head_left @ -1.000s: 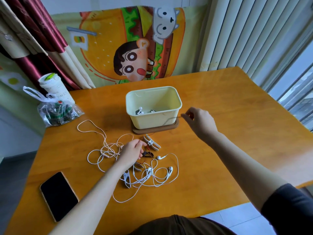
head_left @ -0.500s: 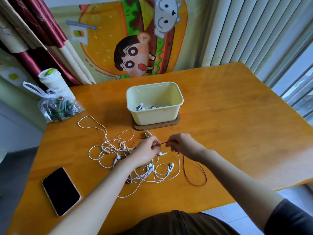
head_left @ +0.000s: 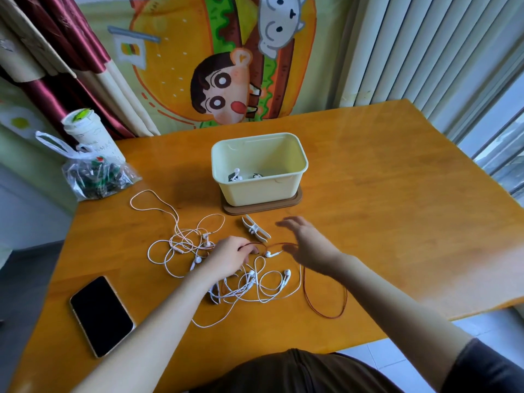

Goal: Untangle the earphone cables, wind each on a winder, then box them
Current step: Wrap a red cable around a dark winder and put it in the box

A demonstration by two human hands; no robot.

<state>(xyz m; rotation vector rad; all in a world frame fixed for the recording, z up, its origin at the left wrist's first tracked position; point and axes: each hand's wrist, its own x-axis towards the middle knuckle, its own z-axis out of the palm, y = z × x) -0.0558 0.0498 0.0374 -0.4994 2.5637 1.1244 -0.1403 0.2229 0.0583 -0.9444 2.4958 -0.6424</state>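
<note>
A tangle of white earphone cables point(head_left: 198, 251) lies on the wooden table point(head_left: 382, 199) in front of me. A thin brown cable point(head_left: 326, 307) loops off to its right. My left hand point(head_left: 226, 258) sits over the tangle and pinches the brown cable's end. My right hand point(head_left: 307, 245), blurred, hovers beside it with fingers spread; the brown cable runs under its palm. A white winder clip point(head_left: 255, 232) lies just beyond the hands. The cream box point(head_left: 283, 188) stands on a brown lid behind them, with wound earphones point(head_left: 235, 175) inside.
A black phone point(head_left: 100, 314) lies face up at the near left. A clear plastic bag point(head_left: 93, 174) and a white paper cup point(head_left: 88, 134) stand at the far left corner. The table's right edge meets a window and blinds.
My right hand came back from beside the box to the left hand, drawing the brown cable out into a loop on the right. It then opened and its fingers spread.
</note>
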